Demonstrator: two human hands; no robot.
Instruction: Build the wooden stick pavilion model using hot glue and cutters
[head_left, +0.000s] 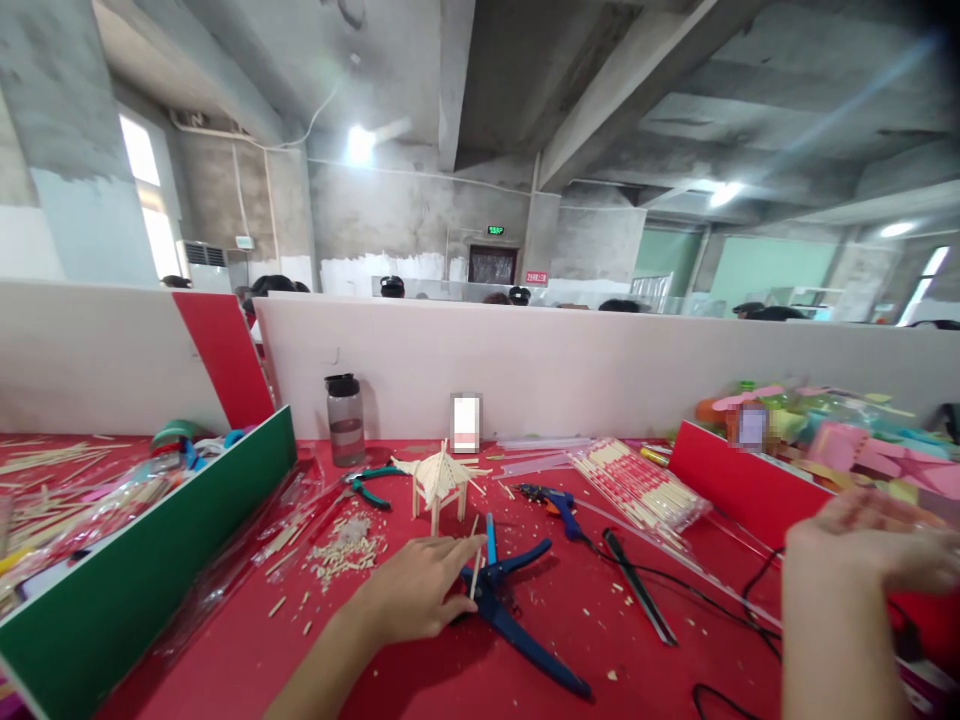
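Observation:
My left hand (412,592) is closed, with a thin wooden stick (475,565) between thumb and fingers. Under and beside those fingertips lies a dark blue hand cutter (517,630), its handles spread on the red table. Just behind the hand stands a small pavilion model (439,485) made of wooden sticks, with a pointed roof on legs. Far to the right, my right hand (870,535) is raised near the red divider, palm partly turned up. Its fingers look stretched out and somewhat blurred, and I see nothing held in them.
Around the model are green-handled pliers (371,488), a blue glue gun (555,503) with a black cable, a utility knife (639,587), bundled sticks (637,490) and cut scraps (345,550). A bottle (345,425) stands behind. Green (165,550) and red (735,490) dividers flank the table.

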